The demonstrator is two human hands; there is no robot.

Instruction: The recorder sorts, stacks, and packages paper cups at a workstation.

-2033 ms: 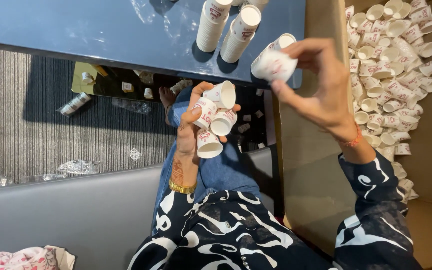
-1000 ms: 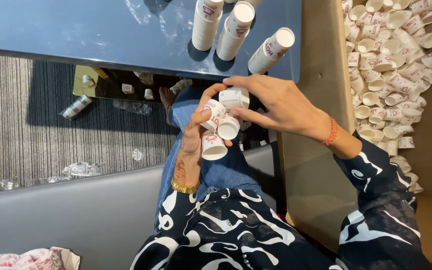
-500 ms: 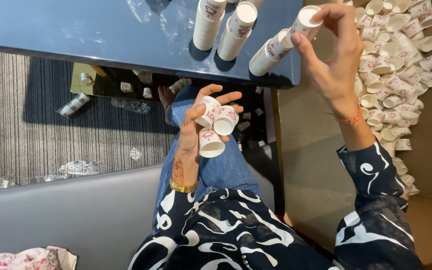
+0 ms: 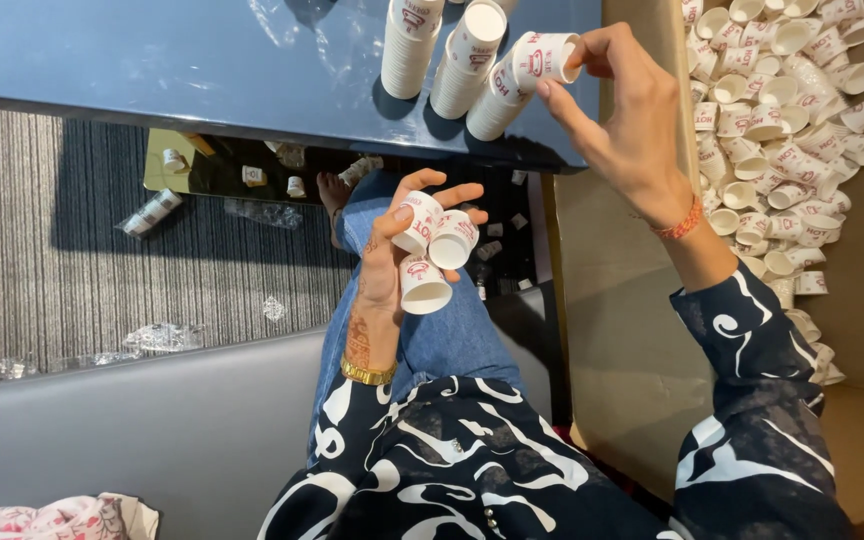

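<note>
The tops of the cup stacks (image 4: 409, 50) at the far edge are cut off by the frame, so their full height can't be seen. The red print on every cup is too small to make out. Under the blue desk (image 4: 152, 60) it's dark; only bits of cups & wrappers (image 4: 157, 211) show on the grey striped carpet.

Right hand (image 4: 622, 120) is up over the desk's near corner, thumb & fingers pinching one small white paper cup (image 4: 545, 55). That cup lies on its side, open mouth toward the hand, touching the top of the leaning stack (image 4: 497, 100). An orange band sits on the wrist.

Left hand (image 4: 397, 255) is low over the lap, above the blue jeans. Fingers are curled round three small paper cups (image 4: 432, 250), bunched together, 2 fingers sticking out straight. A gold bangle is on that wrist.

All cups are short, round, thin paper, white w/ red marks. The desk top is smooth & shiny. On the right, a big brown cardboard box (image 4: 612, 300) holds a loose pile of the same cups (image 4: 782, 130); part of the pile is cut off by the frame. The sleeves are dark w/ white swirls.
</note>
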